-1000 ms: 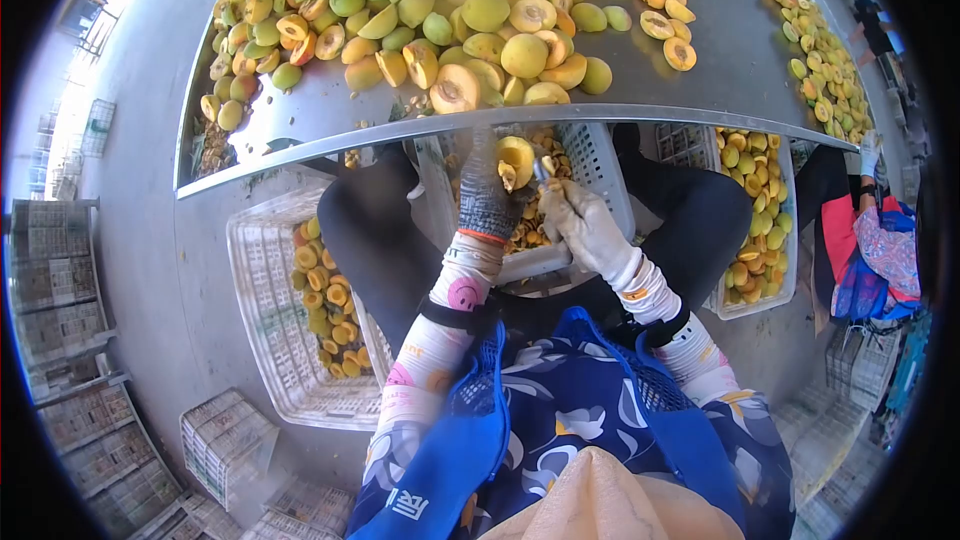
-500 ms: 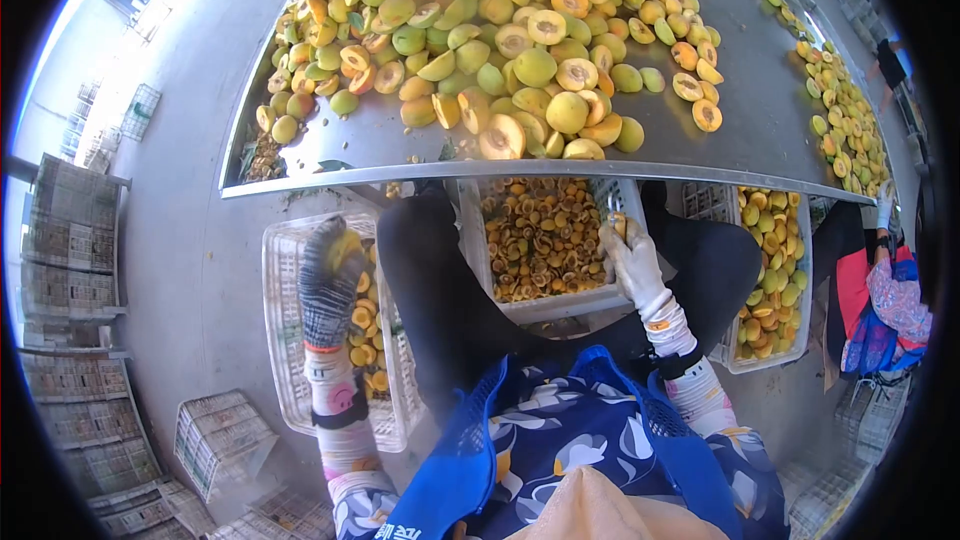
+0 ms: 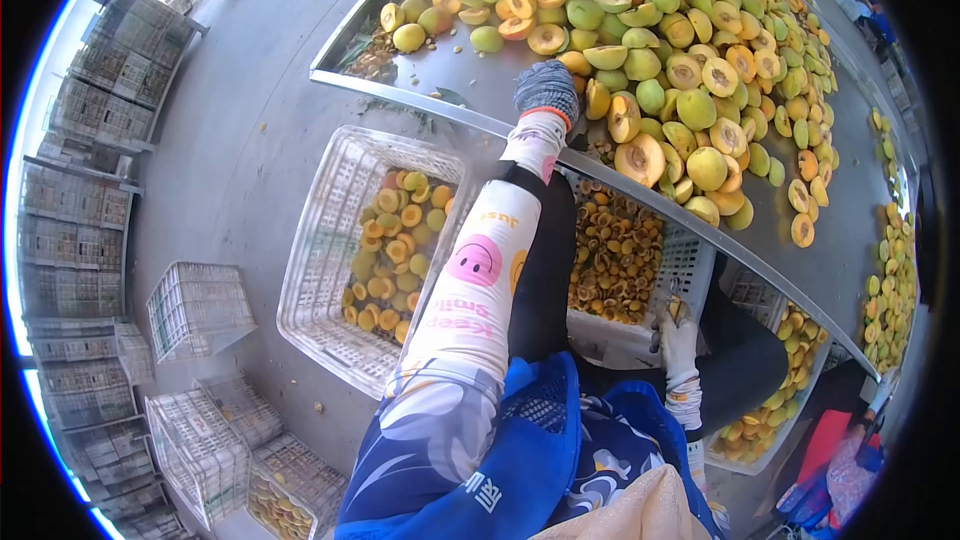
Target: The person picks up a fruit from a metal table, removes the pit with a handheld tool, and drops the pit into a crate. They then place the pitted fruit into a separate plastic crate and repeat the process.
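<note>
My left hand [image 3: 546, 90], in a grey knit glove, reaches over the near rim of the metal table [image 3: 430, 100]. It is at the left side of a heap of halved yellow-green peaches or apricots [image 3: 707, 168]; its fingers are hidden beneath the back of the hand. My right hand [image 3: 679, 340], in a white glove, is closed around a small metal tool [image 3: 678, 306] with a rounded end. That hand is at the near right corner of a white crate [image 3: 683, 265] filled with small brown-orange pit pieces [image 3: 612, 255]. Left of my leg, a white crate [image 3: 310, 240] contains fruit halves [image 3: 400, 240].
Another crate of fruit [image 3: 770, 420] stands to my right, near a person in bright clothing [image 3: 835, 470]. More fruit [image 3: 885, 290] lies along the table's right side. Crates are stacked [image 3: 75, 220] at the far left, with others [image 3: 200, 310] on the floor.
My left hand has moved from above the left crate, where it held a piece of fruit, up to the table heap. My right hand remains by the middle crate. The view has turned left.
</note>
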The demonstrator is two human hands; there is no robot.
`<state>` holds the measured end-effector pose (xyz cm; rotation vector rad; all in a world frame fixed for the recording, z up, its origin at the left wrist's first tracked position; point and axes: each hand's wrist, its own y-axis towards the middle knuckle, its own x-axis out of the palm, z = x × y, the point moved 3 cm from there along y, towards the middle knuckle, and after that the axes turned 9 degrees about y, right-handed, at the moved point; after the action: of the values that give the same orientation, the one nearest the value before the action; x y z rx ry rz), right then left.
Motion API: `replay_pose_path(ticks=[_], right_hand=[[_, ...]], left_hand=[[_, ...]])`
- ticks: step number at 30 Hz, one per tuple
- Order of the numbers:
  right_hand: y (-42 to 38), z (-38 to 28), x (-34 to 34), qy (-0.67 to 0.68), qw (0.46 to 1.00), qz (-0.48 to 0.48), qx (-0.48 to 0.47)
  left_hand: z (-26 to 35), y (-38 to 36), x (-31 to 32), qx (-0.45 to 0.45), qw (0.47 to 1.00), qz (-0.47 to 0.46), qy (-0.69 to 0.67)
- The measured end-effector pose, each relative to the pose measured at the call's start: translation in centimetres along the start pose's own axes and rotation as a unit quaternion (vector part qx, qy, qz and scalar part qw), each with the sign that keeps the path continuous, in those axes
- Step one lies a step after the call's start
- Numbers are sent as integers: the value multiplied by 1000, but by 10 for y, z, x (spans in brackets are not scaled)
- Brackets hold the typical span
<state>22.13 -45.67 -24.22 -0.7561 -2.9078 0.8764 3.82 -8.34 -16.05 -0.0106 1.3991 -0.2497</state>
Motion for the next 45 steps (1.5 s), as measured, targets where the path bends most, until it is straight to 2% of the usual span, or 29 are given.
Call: replay_pose_path(ticks=[1,6,9,10,14,15,16,17,18,19,20,21,22,23,25,27,28,29,30,32,35,38,40,43,45], right_hand=[[-2,3,-2,-5,1000,5,6],[-2,1,18,-42,995,-10,-88],[-16,-6,29,-5,998,-38,-50],[-19,-4,28,-10,999,-25,-46],[-20,2,-1,-134,988,-13,-79],[-19,5,-9,-207,961,22,-181],[-16,15,-17,-276,919,60,-276],[-14,20,-21,-329,884,82,-323],[-12,25,-26,-380,842,110,-366],[-11,28,-27,-417,824,113,-367],[-10,28,-25,-456,803,110,-369],[-9,19,-24,-284,925,58,-245],[-14,-3,-16,-93,990,2,-109],[-21,-19,-6,104,993,-55,33],[-31,-53,16,-57,990,-89,-96],[-54,-103,28,34,984,-112,-136],[-55,-115,32,-74,965,-117,-221],[-58,-122,36,-182,929,-122,-300],[-66,-130,40,-204,908,-104,-351],[-82,-147,48,-250,855,-71,-448],[-75,-147,56,-329,823,-21,-462],[-65,-143,60,-351,815,-8,-460],[-62,-142,63,-379,815,-19,-438],[-63,-147,63,-435,812,-68,-384],[-64,-150,60,-447,812,-113,-357]], left_hand=[[-3,-2,-3,4,1000,-5,-5],[-9,-13,-14,16,999,-44,7],[-8,-9,-15,2,1000,27,15],[-7,-5,-13,-8,1000,18,-4],[-2,-1,-19,53,998,-43,-12],[-12,5,-15,65,997,-19,-32],[-14,-20,-38,43,997,-30,-48],[-28,-25,-41,82,985,27,-149],[-43,-14,-24,70,958,2,-278],[-43,-40,-35,56,837,-67,-541],[-45,-73,-43,27,641,-133,-755],[-41,-95,-45,58,605,-178,-774],[-37,-117,-48,87,569,-224,-786],[-29,-135,-44,80,534,-244,-806],[-7,-168,-30,59,458,-287,-839],[24,-196,-25,-39,495,-230,-837],[32,-207,-21,-88,512,-199,-831],[35,-212,-11,-52,548,-205,-809],[37,-213,-3,-13,582,-209,-786],[43,-221,0,13,612,-229,-757],[48,-228,-2,38,678,-224,-699],[50,-220,15,61,660,-168,-730],[44,-209,27,150,752,-51,-640],[37,-199,35,265,804,69,-527],[33,-197,31,312,832,45,-456]])
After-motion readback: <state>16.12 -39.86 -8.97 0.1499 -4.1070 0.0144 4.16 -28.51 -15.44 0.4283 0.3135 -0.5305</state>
